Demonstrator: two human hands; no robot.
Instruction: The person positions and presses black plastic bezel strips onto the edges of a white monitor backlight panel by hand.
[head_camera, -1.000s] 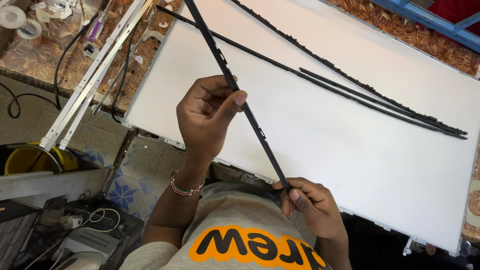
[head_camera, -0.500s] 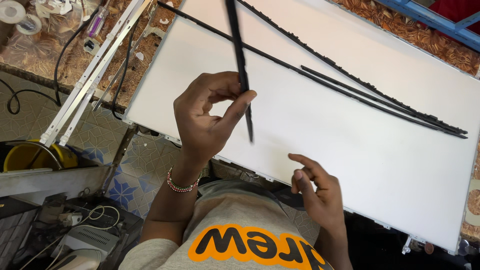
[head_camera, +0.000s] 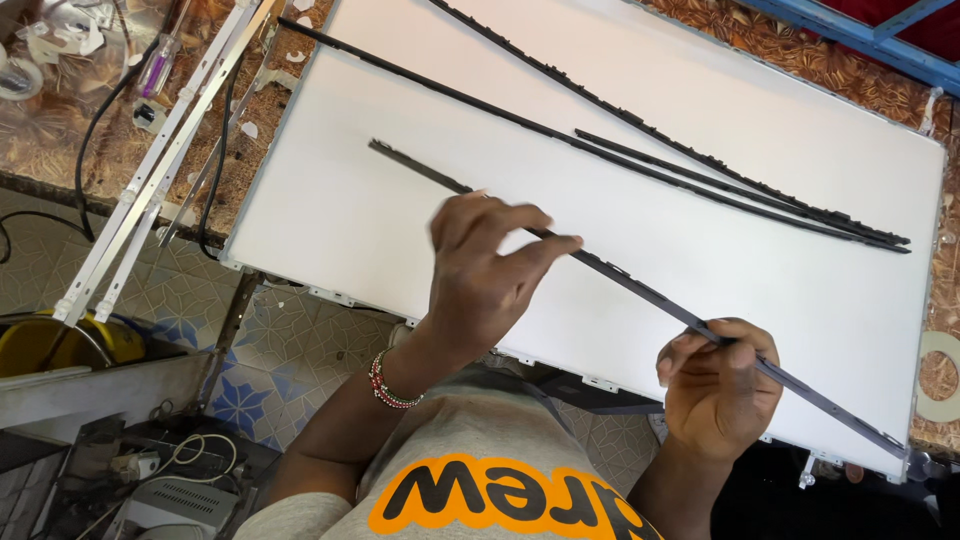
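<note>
Left hand: my left hand (head_camera: 490, 275) sits at the centre of the frame, forearm rising from the bottom edge, a red and white beaded bracelet (head_camera: 388, 382) on the wrist. The fingers are curled, with thumb and forefinger closed lightly on the long black strip (head_camera: 620, 278).
Right hand: my right hand (head_camera: 722, 385) is at lower right, wrist bent up, fingers folded into a loose fist that pinches the same strip further along.
Strip: it runs on a slant from the upper left of the frame down to the lower right corner, lying low over the white panel (head_camera: 760, 270); I cannot tell whether it touches the surface.
Panel: large, flat and white, it fills the upper and right part of the frame.
Other strips: two black strips (head_camera: 700, 165) lie on the panel above my hands, slanting the same way and meeting toward the right edge.
Left side: pale metal rails (head_camera: 160, 165) and black cables (head_camera: 215, 150) lie on the patterned brown table at upper left.
Floor: a yellow bucket (head_camera: 60, 345) stands at the left edge on tiled floor.
</note>
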